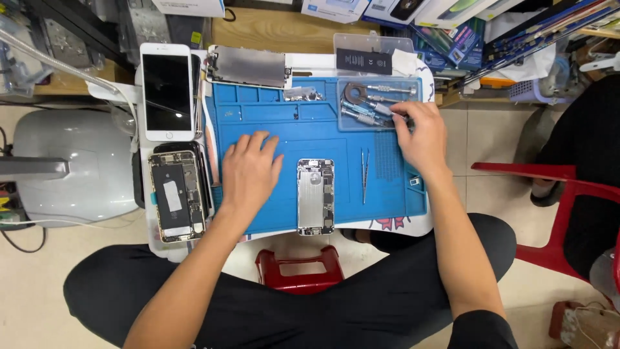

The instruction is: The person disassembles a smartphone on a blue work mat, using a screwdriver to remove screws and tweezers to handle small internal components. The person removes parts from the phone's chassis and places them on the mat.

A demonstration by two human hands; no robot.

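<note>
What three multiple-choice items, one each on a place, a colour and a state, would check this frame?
1. Where does the open phone in front of the person lie?
A. on the mat
B. on the floor
C. on the red stool

2. What colour is the mat?
A. green
B. blue
C. grey

3. What is the left hand doing?
A. pinching the tweezers
B. lifting the white phone
C. resting flat on the mat

Answers:
1 A, the open phone lies on the mat's middle, between the two hands.
2 B, the mat is bright blue.
3 C, the palm is down with fingers spread and nothing held; the right hand reaches into the clear tray of screwdrivers.
</note>
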